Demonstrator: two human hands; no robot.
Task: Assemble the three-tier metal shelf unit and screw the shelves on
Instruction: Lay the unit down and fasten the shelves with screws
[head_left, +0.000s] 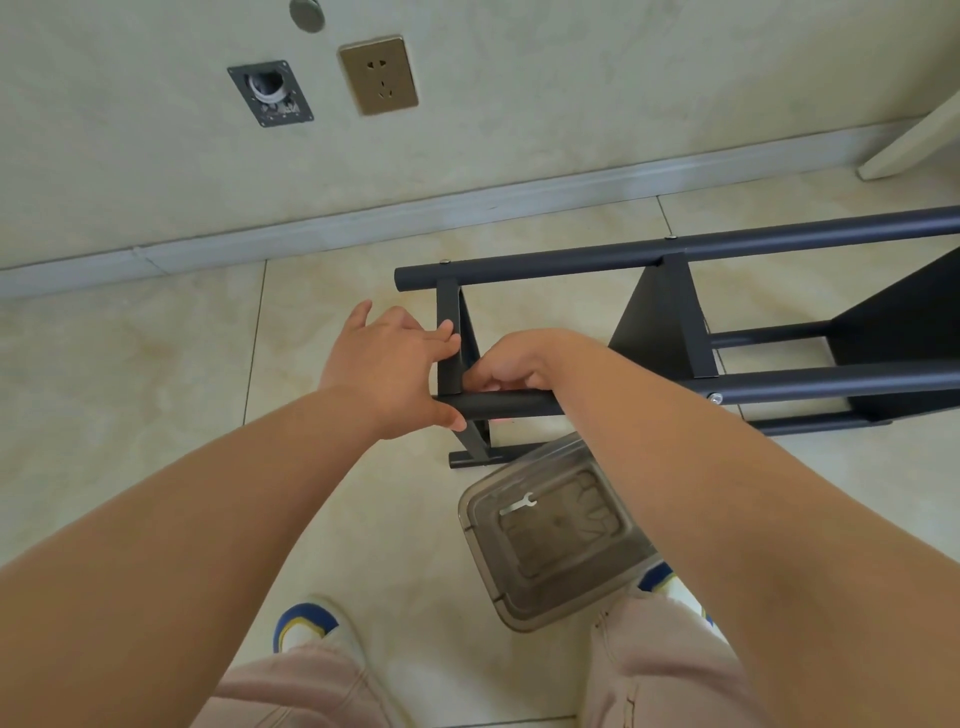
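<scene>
Lying on its side on the tiled floor (156, 364), close to the wall's skirting: the dark metal shelf unit (670, 322), three shelves standing on edge between its long poles. Left hand (384, 364) at the unit's near end, fingers (441, 332) fairly straight against the end shelf (449, 343), thumb down by the tip of the near pole (509, 405). Right hand (514, 364) curled tight just above that pole where it meets the end shelf, seemingly pinching or turning something small; what exactly, cannot tell, since the knuckles hide it. Likely risks from here: a screw slipping out of the pinch and rolling across the smooth tiles; a thread going in crooked if the shelf tab shifts against the pole; the whole frame rocking on its round poles under a sideways push. Also possible: a finger nipped between shelf edge and pole. Room to the left open across bare tile. Ahead, little room before the skirting. Close below the wrists, a clear plastic tray (550, 525) with a small flat wrench (517, 504) in it, touching or nearly touching the unit's lower pole and easy to kick. Shoes (306, 623) and knees close behind.
</scene>
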